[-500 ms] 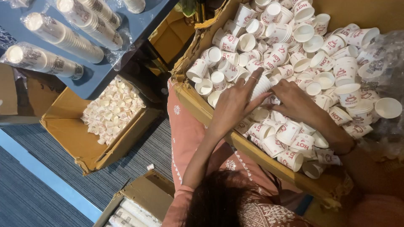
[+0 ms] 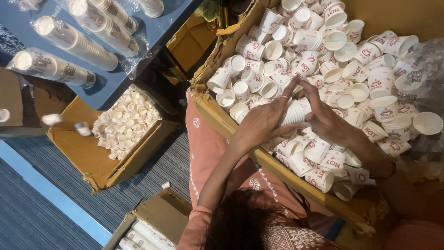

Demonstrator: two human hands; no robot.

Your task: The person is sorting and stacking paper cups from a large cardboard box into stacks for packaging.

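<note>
Wrapped cup sleeves (image 2: 69, 41) on a blue table (image 2: 159, 23); perhaps crumpled cups fill a smaller box (image 2: 88, 157).

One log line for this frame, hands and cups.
left hand: on cup stack | right hand: on cup stack | place: cardboard box of loose paper cups

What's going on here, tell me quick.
A person's two hands work over a big cardboard box heaped with loose white paper cups. The left hand and right hand together hold a short nested stack of cups above the pile. Wrapped sleeves of stacked cups lie on a blue table, beside a smaller box.
</note>
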